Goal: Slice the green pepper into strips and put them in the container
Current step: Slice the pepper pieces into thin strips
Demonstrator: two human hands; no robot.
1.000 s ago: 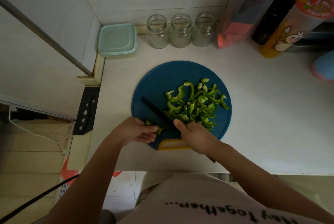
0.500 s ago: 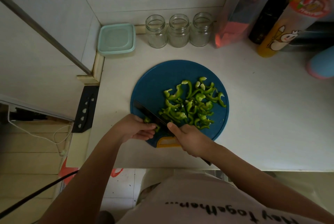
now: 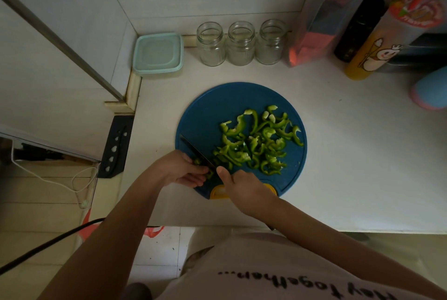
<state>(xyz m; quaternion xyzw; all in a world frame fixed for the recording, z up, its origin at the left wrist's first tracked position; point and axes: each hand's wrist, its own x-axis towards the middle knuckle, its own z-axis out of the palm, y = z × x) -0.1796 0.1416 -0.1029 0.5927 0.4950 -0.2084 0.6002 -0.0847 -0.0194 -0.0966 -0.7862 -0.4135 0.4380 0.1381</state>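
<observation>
A round blue cutting board (image 3: 208, 111) lies on the white counter. A heap of green pepper strips (image 3: 256, 142) covers its right half. My left hand (image 3: 181, 169) pins a small remaining piece of green pepper (image 3: 197, 161) at the board's near-left edge, fingers curled on it. My right hand (image 3: 244, 190) grips the handle of a black knife (image 3: 196, 151), whose blade runs up-left across that piece. A lidded mint-green container (image 3: 158, 54) sits at the back left corner of the counter.
Three glass jars (image 3: 240, 43) stand in a row behind the board. Bottles and a packet (image 3: 314, 28) crowd the back right, with a blue-pink object (image 3: 430, 91) at the right edge. A black knife sheath (image 3: 117, 147) lies left of the counter. The counter's front edge is just below the board.
The knife blade has shifted left along the board toward its edge, and my left hand has stayed on the small pepper piece. The strip heap is unchanged.
</observation>
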